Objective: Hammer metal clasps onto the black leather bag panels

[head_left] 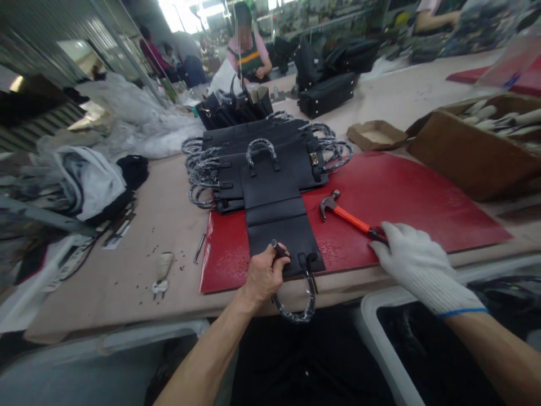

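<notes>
One rod (275, 245), one hammer (353, 219).
The left grip (264, 273) is closed on the rod over one black panel (278, 226); the gloved right grip (416, 262) holds the hammer over one red mat (393, 194).

Between the left hand (265, 276) and the hammer (353, 219), a strip of bare red board (380, 189) leaves room to pass. Wider room lies between the hammer and the box (469, 152), which walls off the far right. Ahead, the bag pile (230, 175) blocks the way, loops (204, 164) jutting out on both sides. A near handle (297, 317) overhangs the desk (164, 197) edge beside the left hand. A rod (199, 248) lies in open desk left of the board.
</notes>
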`<state>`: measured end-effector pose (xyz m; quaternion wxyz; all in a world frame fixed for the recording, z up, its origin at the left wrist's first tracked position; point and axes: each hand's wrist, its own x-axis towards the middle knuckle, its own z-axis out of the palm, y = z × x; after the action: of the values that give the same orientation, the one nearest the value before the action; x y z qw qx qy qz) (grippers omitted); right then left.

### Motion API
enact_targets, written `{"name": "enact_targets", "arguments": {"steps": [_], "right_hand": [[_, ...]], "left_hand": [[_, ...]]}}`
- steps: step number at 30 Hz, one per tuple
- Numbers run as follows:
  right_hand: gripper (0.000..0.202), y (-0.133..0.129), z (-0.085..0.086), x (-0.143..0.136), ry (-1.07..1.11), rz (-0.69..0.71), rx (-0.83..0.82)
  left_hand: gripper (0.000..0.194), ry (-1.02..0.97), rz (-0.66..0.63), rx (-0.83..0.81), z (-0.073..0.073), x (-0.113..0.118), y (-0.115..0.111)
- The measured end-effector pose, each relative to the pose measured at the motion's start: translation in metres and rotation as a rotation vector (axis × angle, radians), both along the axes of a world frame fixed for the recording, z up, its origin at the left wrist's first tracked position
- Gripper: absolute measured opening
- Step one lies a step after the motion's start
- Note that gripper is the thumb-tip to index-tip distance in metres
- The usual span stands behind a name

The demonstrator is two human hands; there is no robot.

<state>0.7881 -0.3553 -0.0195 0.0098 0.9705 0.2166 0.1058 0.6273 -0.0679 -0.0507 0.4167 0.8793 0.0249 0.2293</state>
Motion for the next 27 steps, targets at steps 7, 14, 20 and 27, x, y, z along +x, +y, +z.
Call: {"name": "enact_targets", "arguments": {"steps": [7, 14, 20, 27], "right_hand": [[0.044, -0.001, 0.006, -0.009, 0.168, -0.002, -0.101], [0.029, 0.022, 0.058, -0.024, 0.61, -0.053, 0.529], [0.044, 0.032, 0.108, -0.078, 0.949, 0.104, 1.115], [0.029, 0.028, 0.121, -0.086, 0.398, 0.381, 0.455]], "left_hand": [[0.013, -0.055, 0.007, 0.03, -0.007, 0.003, -0.003], [0.012, -0.037, 0.018, 0.072, -0.013, 0.006, -0.005], [0.012, -0.039, 0.033, 0.082, -0.014, 0.006, -0.005], [0.012, -0.052, 0.026, 0.067, -0.009, 0.006, -0.007]]}}
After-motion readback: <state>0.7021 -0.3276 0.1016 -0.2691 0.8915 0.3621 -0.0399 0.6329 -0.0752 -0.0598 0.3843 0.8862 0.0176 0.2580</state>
